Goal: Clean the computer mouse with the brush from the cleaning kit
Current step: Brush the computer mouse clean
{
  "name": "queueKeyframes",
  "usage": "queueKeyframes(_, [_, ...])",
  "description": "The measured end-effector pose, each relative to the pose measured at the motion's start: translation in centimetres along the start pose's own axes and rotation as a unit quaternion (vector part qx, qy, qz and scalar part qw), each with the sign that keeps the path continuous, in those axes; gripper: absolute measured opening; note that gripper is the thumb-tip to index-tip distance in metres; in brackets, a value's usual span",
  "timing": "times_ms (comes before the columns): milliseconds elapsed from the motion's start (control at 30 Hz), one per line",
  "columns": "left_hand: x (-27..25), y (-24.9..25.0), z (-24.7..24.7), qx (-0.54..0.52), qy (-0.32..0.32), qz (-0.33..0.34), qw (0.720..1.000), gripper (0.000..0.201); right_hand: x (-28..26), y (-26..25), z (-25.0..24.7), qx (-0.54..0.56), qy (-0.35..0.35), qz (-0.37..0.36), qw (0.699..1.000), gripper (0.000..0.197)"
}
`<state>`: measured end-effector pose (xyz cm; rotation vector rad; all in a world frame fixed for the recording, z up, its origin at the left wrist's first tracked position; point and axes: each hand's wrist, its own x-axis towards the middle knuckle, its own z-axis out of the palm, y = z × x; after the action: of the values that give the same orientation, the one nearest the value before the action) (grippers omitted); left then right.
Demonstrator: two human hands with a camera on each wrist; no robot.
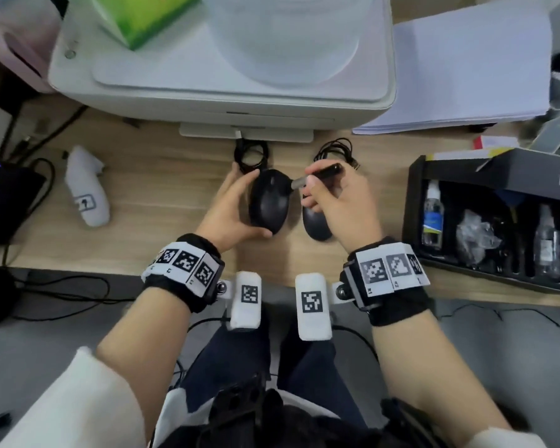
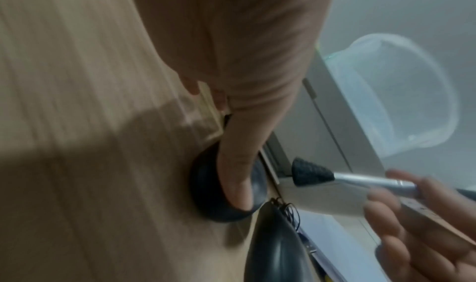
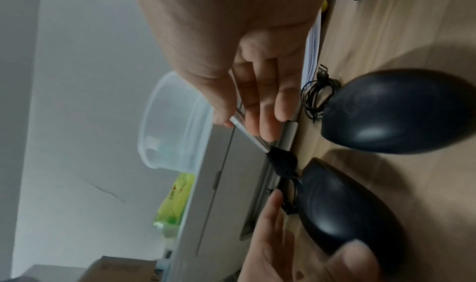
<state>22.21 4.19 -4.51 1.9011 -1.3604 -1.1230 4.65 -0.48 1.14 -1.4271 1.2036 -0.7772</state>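
1. The right hand (image 1: 343, 202) is pinching the brush (image 1: 317, 176) between thumb and curled fingers, gripping it near the metal ferrule, with the black handle sticking out toward the desk's far edge.
2. The bristles (image 2: 311, 172) are pointing left toward the front of the mouse (image 1: 269, 202); in the left wrist view they are sitting just off it, and whether they are touching it I cannot tell.
3. The left hand (image 1: 232, 211) is cupping the mouse from its left side, thumb wrapping the near end and fingers curling round the far end, gripping it.
4. The mouse is sitting mid-desk (image 1: 162, 195), just in front of the printer (image 1: 207, 101).
5. Both forearms are reaching forward from the near edge, wrists bent inward toward each other, each wearing a marker band.
6. A second mouse (image 1: 316, 226) is lying just right of the held one, partly under the right hand.
7. Coiled cables (image 1: 251, 153) are lying between the mice and the printer.
8. The kit box (image 1: 414, 202) is standing open at the right edge, with bottles inside.
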Motion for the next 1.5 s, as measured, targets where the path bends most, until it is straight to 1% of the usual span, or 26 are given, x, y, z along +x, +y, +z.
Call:
queueKeyframes(33, [0.3, -0.3, 0.2, -0.009, -0.014, -0.004, 1.000, 0.111, 0.2, 0.3, 0.7, -0.013, 0.002, -0.003, 1.000, 0.025])
queueKeyframes(100, [0.5, -1.0, 0.7, 0.004, -0.030, -0.010, 0.999, 0.115, 0.3, 1.1, 1.9, -0.051, -0.003, 0.003, 0.999, 0.020])
queueKeyframes(167, [0.4, -1.4, 1.2, 0.041, -0.031, -0.007, 0.999, 0.109, 0.1, 1.9, 2.3, -0.074, -0.020, 0.022, 0.997, 0.016])
queueKeyframes(267, [0.4, -1.7, 1.3, 0.051, -0.030, 0.005, 0.998, 0.102, -0.1, 1.9, 2.5, -0.121, -0.027, 0.036, 0.992, 0.009])
queueKeyframes(300, [0.4, -1.7, 1.2, 0.050, -0.031, 0.006, 0.998, 0.103, -0.1, 1.7, 2.4, -0.113, -0.015, 0.033, 0.993, 0.009])
queueKeyframes(400, [0.7, -1.9, 1.0, 0.056, -0.043, -0.001, 0.998, 0.108, 0.1, 1.1, 2.3, -0.045, 0.031, 0.007, 0.998, 0.019])
queueKeyframes(467, [0.8, -1.9, 0.9, 0.066, -0.052, 0.000, 0.996, 0.112, 0.3, 1.0, 2.5, -0.043, 0.016, 0.005, 0.999, 0.019])
queueKeyframes(567, [0.8, -2.0, 0.8, 0.079, -0.061, 0.005, 0.995, 0.114, 0.0, 1.2, 3.0, -0.072, -0.026, 0.030, 0.997, 0.018])
queueKeyframes(700, [0.8, -2.1, 0.9, 0.078, -0.055, 0.005, 0.995, 0.113, -0.2, 0.9, 3.2, -0.040, 0.016, -0.009, 0.999, 0.017])
queueKeyframes(733, [0.8, -2.1, 0.8, 0.079, -0.056, 0.005, 0.995, 0.114, -0.1, 1.0, 3.2, -0.038, 0.013, -0.005, 0.999, 0.017])
queueKeyframes(833, [0.9, -2.2, 0.8, 0.079, -0.064, 0.003, 0.995, 0.115, 0.1, 1.2, 3.4, -0.043, -0.030, 0.040, 0.998, 0.020])
queueKeyframes(967, [1.0, -2.2, 0.7, 0.077, -0.063, 0.007, 0.995, 0.113, 0.5, 1.1, 3.3, -0.033, 0.001, 0.018, 0.999, 0.017])
queueKeyframes(1067, [0.9, -2.2, 0.7, 0.075, -0.061, 0.007, 0.995, 0.110, 0.7, 1.2, 3.6, -0.046, -0.042, 0.042, 0.997, 0.019])
queueKeyframes(1167, [0.9, -2.2, 0.7, 0.065, -0.058, 0.006, 0.996, 0.109, 0.9, 1.4, 3.7, -0.076, 0.004, 0.024, 0.997, 0.015])
queueKeyframes(1233, [0.9, -2.2, 0.7, 0.062, -0.058, 0.005, 0.996, 0.109, 1.1, 1.3, 3.8, -0.072, -0.002, 0.022, 0.997, 0.014])
queueKeyframes(1300, [0.9, -2.2, 0.7, 0.062, -0.061, 0.002, 0.996, 0.109, 1.1, 1.2, 3.9, -0.073, -0.022, 0.040, 0.996, 0.018])
queueKeyframes(1400, [1.0, -2.2, 0.7, 0.059, -0.063, 0.002, 0.996, 0.109, 1.3, 1.2, 3.8, -0.090, 0.029, 0.027, 0.995, 0.015])
queueKeyframes(1433, [0.9, -2.2, 0.7, 0.059, -0.063, 0.002, 0.996, 0.109, 1.4, 1.2, 3.8, -0.090, 0.030, 0.023, 0.995, 0.014])
queueKeyframes(1500, [0.9, -2.2, 0.7, 0.059, -0.064, 0.000, 0.996, 0.106, 1.4, 1.1, 4.0, -0.080, -0.013, 0.043, 0.996, 0.017])
